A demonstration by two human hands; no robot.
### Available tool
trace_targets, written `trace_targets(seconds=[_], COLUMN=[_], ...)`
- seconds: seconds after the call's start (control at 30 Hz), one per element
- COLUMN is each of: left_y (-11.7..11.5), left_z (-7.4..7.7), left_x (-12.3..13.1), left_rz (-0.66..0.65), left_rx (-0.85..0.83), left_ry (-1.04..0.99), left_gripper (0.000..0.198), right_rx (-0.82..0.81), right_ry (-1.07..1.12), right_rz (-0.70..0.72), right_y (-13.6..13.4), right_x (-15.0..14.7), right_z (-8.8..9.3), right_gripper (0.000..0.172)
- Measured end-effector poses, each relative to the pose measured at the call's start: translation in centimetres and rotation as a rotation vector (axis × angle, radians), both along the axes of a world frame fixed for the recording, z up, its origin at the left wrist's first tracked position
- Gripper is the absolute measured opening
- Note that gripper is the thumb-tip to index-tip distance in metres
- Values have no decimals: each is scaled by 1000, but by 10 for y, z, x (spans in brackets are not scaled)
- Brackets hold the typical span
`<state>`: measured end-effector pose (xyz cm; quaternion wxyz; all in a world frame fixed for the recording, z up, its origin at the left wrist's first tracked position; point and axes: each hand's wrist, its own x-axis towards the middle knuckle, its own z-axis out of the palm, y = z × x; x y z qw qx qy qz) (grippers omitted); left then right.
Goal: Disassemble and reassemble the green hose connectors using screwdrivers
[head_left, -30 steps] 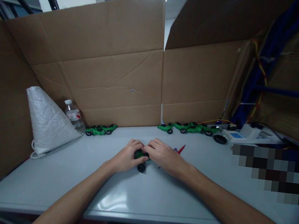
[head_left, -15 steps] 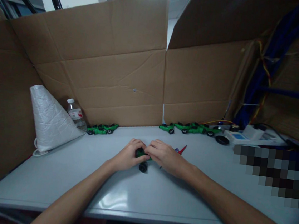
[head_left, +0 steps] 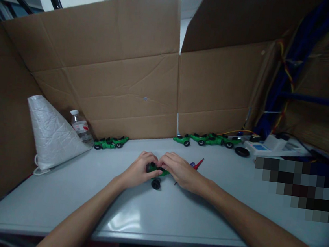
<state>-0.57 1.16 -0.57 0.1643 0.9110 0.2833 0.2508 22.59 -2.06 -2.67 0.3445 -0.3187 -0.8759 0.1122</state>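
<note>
Near the middle of the table, a green toy car with black wheels is between my two hands. My left hand grips its left end, thumb along the near side and fingers curled over the top. My right hand is closed at the car's top and right side, its fingertips meeting those of the left. What the right fingertips pinch there is hidden. One black wheel shows below the left thumb. Just beyond my right hand lies a red screwdriver, partly covered by it.
Several green toy cars line the back right edge, and more green cars stand at the back left. A plastic bottle and a white padded bag are at left. A power strip sits at right. Cardboard walls enclose the table.
The whole view has shifted slightly. My hands stay on the toy car, with a bit more of its green body showing between them.
</note>
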Motion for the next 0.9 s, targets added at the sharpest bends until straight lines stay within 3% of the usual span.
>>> trace_targets(seconds=[0.27,0.43,0.53,0.6,0.77,0.9], left_y=[-2,-6,-8,-9,-8,-6], left_z=[3,8,10,9,7,5], left_x=[-1,1,4,6,7,6], left_rz=[17,30,9,0,5,-2], left_rx=[0,10,19,22,19,17], left_ry=[-8,-58,-67,-69,-75,-66], left_gripper=[24,27,26,25,26,26], right_rx=[58,187,87,20,-144,-183], right_ry=[-25,-179,-338,-421,-570,-631], right_rz=[-89,-425,-688,-784,-734,-708], right_y=[1,7,9,9,6,1], right_x=[5,26,40,45,51,55], right_z=[10,25,34,38,41,45], right_gripper=[20,18,21,25,31,32])
